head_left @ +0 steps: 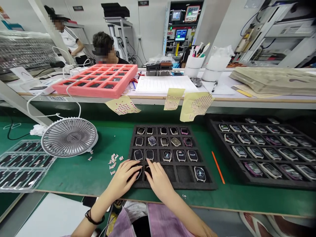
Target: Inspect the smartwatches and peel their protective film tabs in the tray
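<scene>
A black foam tray (177,172) lies on the green bench, its compartments holding several smartwatch bodies without straps. Over the front left compartment, my left hand (125,177) has its fingers curled around the edge of a smartwatch (139,173), partly covered by them. My right hand (159,179) reaches into the neighbouring compartment. Its index finger and thumb close on a dark smartwatch (147,170), mostly hidden beneath the hand. At the front right corner of the tray sits a smartwatch with a lit face (199,173).
Left of the tray lie small pale pieces (113,159), a grey fan (69,137) and a clear blister tray (27,164). To the right are an orange stick (218,167) and another foam tray of watches (247,176). A pink foam tray (123,85) rests on the shelf.
</scene>
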`<state>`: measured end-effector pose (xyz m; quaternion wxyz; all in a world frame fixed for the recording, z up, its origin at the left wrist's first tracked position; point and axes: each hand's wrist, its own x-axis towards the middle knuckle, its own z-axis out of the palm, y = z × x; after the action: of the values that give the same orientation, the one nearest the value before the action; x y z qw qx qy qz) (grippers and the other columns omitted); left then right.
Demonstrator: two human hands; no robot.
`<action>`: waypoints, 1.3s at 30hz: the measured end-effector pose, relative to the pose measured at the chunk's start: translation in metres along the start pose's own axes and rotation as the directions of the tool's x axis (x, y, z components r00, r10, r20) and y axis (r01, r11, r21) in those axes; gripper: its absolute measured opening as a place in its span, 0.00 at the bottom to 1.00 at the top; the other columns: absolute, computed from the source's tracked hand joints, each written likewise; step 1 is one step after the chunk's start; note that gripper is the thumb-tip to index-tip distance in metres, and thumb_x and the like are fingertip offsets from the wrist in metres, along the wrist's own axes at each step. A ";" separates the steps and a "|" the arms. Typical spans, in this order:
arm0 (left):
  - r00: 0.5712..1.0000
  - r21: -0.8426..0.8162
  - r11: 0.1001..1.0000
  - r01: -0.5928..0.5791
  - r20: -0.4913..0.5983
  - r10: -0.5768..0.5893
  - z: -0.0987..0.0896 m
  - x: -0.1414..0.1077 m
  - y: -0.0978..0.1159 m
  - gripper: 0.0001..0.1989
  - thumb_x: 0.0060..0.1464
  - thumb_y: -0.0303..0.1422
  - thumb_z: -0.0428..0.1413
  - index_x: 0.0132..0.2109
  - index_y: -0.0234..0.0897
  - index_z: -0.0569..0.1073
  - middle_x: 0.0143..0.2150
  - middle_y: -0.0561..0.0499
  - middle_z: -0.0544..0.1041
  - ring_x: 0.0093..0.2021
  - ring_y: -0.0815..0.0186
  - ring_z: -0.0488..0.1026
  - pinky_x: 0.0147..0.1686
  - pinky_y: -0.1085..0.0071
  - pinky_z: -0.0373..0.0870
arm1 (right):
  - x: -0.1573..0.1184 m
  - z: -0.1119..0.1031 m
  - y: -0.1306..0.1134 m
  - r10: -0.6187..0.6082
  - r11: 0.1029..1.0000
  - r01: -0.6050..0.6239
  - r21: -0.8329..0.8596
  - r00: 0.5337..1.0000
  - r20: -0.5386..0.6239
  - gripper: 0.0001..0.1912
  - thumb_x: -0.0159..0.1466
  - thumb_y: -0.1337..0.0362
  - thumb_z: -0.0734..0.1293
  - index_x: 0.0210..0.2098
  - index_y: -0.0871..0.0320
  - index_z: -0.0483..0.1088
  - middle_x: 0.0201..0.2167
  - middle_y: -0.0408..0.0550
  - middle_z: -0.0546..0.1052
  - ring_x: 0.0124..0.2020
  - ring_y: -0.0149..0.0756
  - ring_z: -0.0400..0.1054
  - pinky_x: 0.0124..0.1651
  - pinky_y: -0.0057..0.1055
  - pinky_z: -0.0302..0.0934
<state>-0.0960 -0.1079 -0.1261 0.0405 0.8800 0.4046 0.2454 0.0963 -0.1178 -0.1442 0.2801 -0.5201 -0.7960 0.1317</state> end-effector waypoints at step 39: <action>0.998 -0.050 0.997 -0.061 0.023 0.062 0.006 0.005 0.015 0.12 0.62 0.28 0.48 0.48 0.41 0.73 0.53 0.47 0.74 0.53 0.61 0.69 0.55 0.59 0.67 | -0.091 -0.108 0.176 0.666 0.578 -0.739 -0.346 0.672 -0.323 0.06 0.60 0.71 0.60 0.37 0.60 0.65 0.28 0.46 0.66 0.20 0.32 0.59 0.23 0.27 0.51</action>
<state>-0.0798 -0.1134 -0.1256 0.0598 0.8938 0.3706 0.2455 0.3190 -0.1345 -0.1734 0.1384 -0.8515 -0.5058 0.0029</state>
